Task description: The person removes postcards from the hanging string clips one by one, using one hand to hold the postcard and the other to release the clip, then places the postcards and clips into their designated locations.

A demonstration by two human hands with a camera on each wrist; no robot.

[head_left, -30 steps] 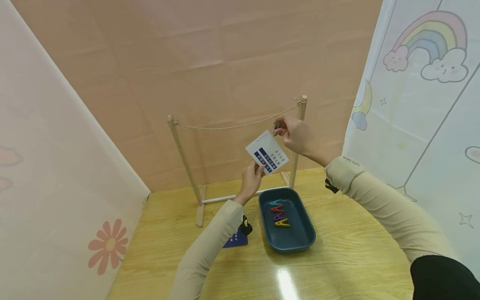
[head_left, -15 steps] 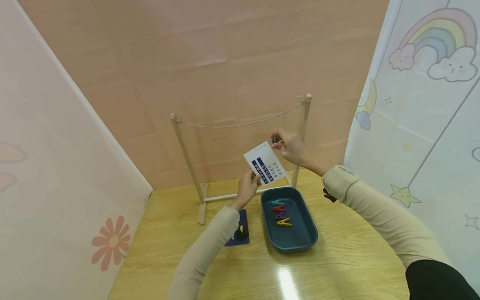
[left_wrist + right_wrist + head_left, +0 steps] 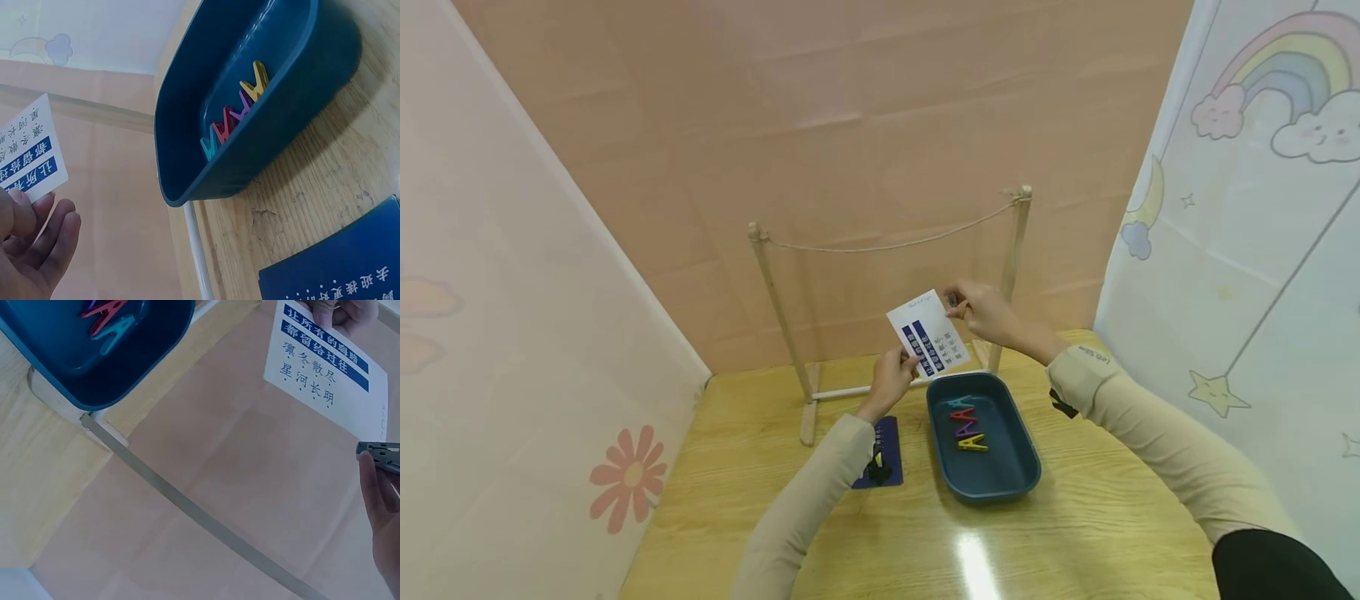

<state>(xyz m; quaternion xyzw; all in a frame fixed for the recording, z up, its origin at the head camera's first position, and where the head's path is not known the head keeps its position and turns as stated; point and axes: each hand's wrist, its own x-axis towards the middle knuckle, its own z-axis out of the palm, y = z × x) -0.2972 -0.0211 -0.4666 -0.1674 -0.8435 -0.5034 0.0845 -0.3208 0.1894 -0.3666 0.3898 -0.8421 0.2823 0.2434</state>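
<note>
1. The left hand (image 3: 891, 379) pinches the lower left corner of a white card (image 3: 928, 333) with blue bars and printed characters, holding it up above the table (image 3: 1075, 533), just above the far end of the tray.
2. The right hand (image 3: 988, 310) is at about 2 o'clock from the card, its fingers curled round a small grey clip (image 3: 952, 300) at the card's upper right corner. In the right wrist view the clip (image 3: 379, 452) sits just at the card's edge (image 3: 325, 369); I cannot tell whether it bites the card.
3. Both hands hang below the sagging string (image 3: 887, 246) that runs between the two posts of a wooden frame (image 3: 775, 292); the right hand is close to the right post, well under the string.
4. A dark blue tray (image 3: 1011, 479) stands on the table at 6 o'clock from the card. In it lie four pegs in a row: teal (image 3: 958, 402), red (image 3: 962, 414), purple (image 3: 966, 428) and yellow (image 3: 973, 442).
5. A dark blue card (image 3: 889, 433) lies flat on the table at 9 o'clock from the tray, partly under the left wrist.
6. The left wrist view shows the left hand's fingers (image 3: 59, 240) beside the white card's corner (image 3: 31, 153).
</note>
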